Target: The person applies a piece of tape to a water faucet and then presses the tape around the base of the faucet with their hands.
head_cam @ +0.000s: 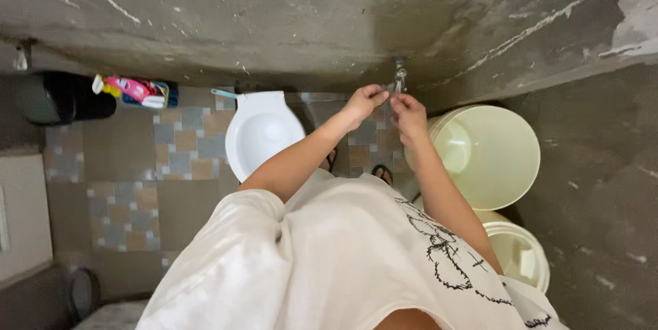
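Note:
A small metal tap point(399, 75) sticks out of the rough grey wall. My left hand point(363, 104) reaches up to it, fingertips pinched at the tap's small handle. My right hand point(409, 114) hangs just below the spout, fingers bent and apart, with nothing visible in it. The two hands almost touch. I wear a white printed shirt point(343, 254).
A large pale yellow bucket point(490, 155) stands under the tap at the right, with a smaller white bucket point(521, 254) nearer me. A white toilet bowl point(260, 135) sits left of the hands on the tiled floor point(137, 172). Black bin point(62, 97) and colourful packets point(137, 90) line the far left wall.

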